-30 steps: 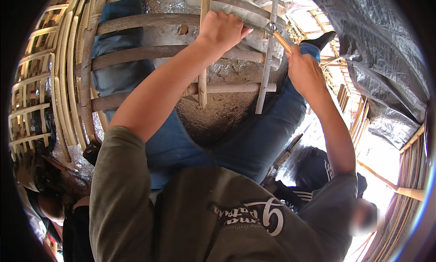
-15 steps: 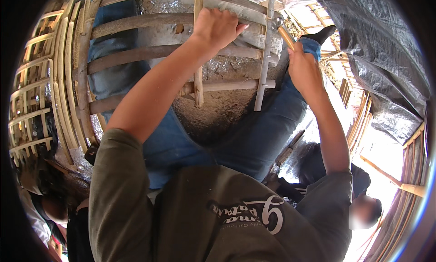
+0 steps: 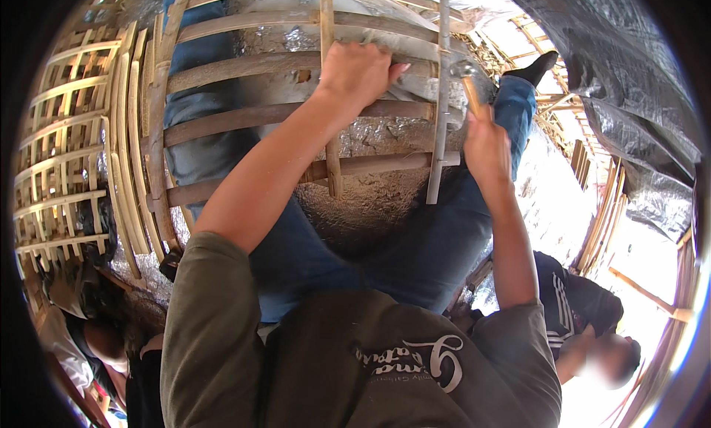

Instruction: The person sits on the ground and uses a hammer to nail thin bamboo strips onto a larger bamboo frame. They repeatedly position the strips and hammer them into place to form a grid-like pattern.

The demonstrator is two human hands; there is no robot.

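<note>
A bamboo lattice frame (image 3: 259, 116) lies across my legs, its bowed crosswise slats joined by lengthwise strips. My left hand (image 3: 359, 74) is closed over a crosswise slat beside the middle strip (image 3: 326, 20); most of its fingertips are hidden beneath. In my right hand (image 3: 487, 150) is a hammer (image 3: 472, 94), gripped by its wooden handle. The metal head, blurred by motion, is just right of the frame's right strip (image 3: 442, 102), a little apart from it.
More bamboo lattices (image 3: 67, 146) and long loose strips (image 3: 126, 161) stand at the left. Dark plastic sheeting (image 3: 622, 94) hangs at the right. One person (image 3: 581, 302) is low at the right, and another (image 3: 96, 346) is at the lower left. Shiny foil-like sheeting (image 3: 378, 194) lies below the frame.
The whole view has shifted, so the frame appears lower and slightly rightward. The hammer head has drawn a little away from the right strip. My left hand keeps its place on the frame.
</note>
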